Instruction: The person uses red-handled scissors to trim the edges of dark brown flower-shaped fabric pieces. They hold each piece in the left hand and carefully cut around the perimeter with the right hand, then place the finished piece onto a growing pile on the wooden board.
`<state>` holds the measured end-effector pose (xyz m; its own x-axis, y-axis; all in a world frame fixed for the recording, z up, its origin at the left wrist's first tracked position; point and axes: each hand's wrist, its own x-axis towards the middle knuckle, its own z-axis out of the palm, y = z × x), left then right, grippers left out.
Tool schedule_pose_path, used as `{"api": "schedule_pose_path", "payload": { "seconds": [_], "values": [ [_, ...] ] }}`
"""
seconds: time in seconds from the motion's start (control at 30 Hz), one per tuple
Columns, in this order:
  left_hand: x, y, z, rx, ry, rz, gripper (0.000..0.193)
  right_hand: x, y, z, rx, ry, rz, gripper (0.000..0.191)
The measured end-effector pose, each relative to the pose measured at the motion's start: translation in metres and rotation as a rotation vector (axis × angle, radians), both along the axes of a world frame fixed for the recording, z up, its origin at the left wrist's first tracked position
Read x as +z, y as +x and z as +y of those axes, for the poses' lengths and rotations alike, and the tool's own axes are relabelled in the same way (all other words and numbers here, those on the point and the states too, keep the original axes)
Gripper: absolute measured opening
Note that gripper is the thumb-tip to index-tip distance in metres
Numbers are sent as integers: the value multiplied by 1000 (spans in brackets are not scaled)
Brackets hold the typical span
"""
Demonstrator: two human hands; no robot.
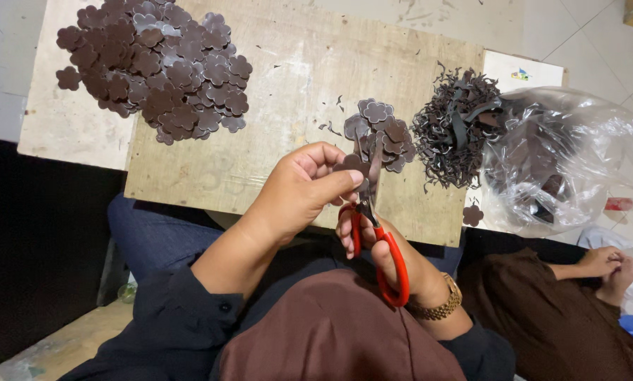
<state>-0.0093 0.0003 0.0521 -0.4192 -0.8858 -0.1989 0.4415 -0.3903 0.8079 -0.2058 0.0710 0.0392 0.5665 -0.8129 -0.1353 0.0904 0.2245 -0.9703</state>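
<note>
Flower piece (349,164), a flat dark brown cutout with a lobed edge, sits pinched between the thumb and fingertips of the left hand (303,189), just above the near edge of the board (295,85). The scissors (374,233) meet the piece from below: their grey blades rise beside it, open in a narrow V, and the red loop handles are gripped by the right hand (373,243), thumb through one loop and fingers through the other. A gold-coloured watch (440,305) circles that wrist.

Just beyond the piece on the board lies a small pile (387,130) of similar flower shapes. At the board's far left corner spreads a big heap (157,67) of the same cutouts, overlapping and matte. Right of the small pile, at the board's right edge, is a tangle of scraps (454,127), thin curly offcuts, partly spilling into a crumpled clear plastic bag (577,155). One loose flower (473,215) lies just off the board's right near corner. The board is pale, worn wood, scratched and flecked with tiny trimmings.

Well right of the board, another person's hands (609,264) are clasped over a brown garment
</note>
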Motion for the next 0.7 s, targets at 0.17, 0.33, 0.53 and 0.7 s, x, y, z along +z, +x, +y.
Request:
{"api": "schedule_pose_path", "payload": {
  "seconds": [0.17, 0.33, 0.53, 0.7],
  "values": [
    [7, 0, 3, -60, 67, 66, 11, -5, -5, 1, 39, -22, 24, 89],
    [7, -1, 2, -41, 98, 58, 11, -7, -9, -1, 62, -11, 26, 93],
    [6, 0, 1, -55, 141, 25, 12, 0, -8, -1, 63, -17, -15, 96],
    [6, 2, 1, -77, 163, 26, 11, 2, -7, -1, 35, -30, -1, 96]
  ]
}}
